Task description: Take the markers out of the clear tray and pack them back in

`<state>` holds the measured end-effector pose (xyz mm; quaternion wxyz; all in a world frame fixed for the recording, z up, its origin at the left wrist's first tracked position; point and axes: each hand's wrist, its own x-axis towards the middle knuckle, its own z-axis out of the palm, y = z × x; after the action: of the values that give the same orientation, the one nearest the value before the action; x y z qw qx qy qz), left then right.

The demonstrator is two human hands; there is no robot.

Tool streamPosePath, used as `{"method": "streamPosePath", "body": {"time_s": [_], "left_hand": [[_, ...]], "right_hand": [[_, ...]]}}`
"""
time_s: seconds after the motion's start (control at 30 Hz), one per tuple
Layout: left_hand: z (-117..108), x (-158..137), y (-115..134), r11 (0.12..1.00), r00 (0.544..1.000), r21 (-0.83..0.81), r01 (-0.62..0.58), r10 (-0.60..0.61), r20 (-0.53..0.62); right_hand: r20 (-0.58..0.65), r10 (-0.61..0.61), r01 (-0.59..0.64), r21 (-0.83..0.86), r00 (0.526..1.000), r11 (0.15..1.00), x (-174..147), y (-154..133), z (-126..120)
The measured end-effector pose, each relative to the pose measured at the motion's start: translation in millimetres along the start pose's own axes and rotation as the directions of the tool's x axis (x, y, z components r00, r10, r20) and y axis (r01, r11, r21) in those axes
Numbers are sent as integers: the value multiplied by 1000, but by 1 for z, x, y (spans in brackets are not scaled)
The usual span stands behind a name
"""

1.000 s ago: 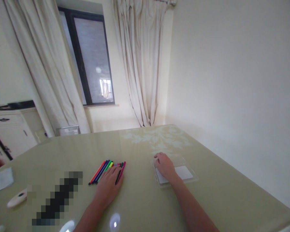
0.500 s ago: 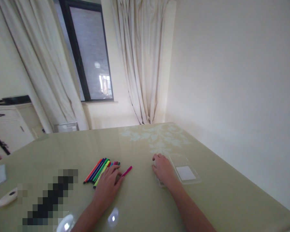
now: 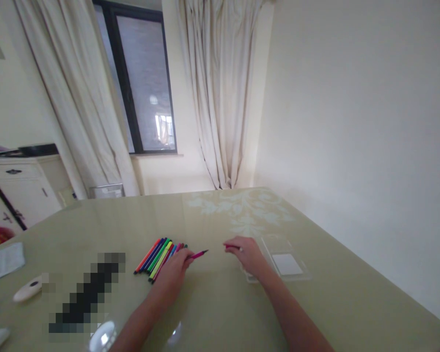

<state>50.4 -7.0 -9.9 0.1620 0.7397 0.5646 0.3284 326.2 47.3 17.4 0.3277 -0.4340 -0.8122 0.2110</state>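
My left hand (image 3: 174,271) is closed round a magenta marker (image 3: 198,254), whose dark bare tip points right. A row of colored markers (image 3: 156,258) lies on the table beside and partly under that hand. Across a small gap, my right hand (image 3: 248,254) pinches a small pink marker cap (image 3: 232,247) between thumb and fingers. Under and behind the right hand and wrist lies an open clear plastic case (image 3: 278,243), partly hidden. A white card (image 3: 286,264) shows in its right part.
On the left of the greenish table (image 3: 212,313) lie a folded white cloth or paper (image 3: 5,261), a white oval object (image 3: 27,289) and a blurred-out dark long item (image 3: 88,293). A shiny round object (image 3: 102,336) sits near the front. A wall (image 3: 370,146) runs along the right.
The magenta marker's tip is now bare. My right hand has lifted from the plastic case and moved slightly left, with the pink cap in its fingers. The view has shifted a little left.
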Motion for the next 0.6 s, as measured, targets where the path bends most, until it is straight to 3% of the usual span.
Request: {"method": "streamPosePath", "body": {"time_s": [0.07,0.13,0.27,0.4,0.6], "left_hand": [[-8,1,-9,1000,999,4,3,-3,-32],[-10,-2,-7,997,999,52,-53,53,-4],[3,-13,23,972,980,154,-176,158,123],[14,-23,44,964,963,171,-203,165,211],[5,-19,30,987,969,94,-133,109,222]], "right_hand": [[-152,73,-78,-23,986,997,1,13,-10],[-177,108,-123,-76,978,990,2,19,-10],[-78,94,-109,-228,993,968,4,13,13],[21,51,-40,-371,998,928,7,9,34],[84,122,-61,-519,989,852,10,8,34]]}}
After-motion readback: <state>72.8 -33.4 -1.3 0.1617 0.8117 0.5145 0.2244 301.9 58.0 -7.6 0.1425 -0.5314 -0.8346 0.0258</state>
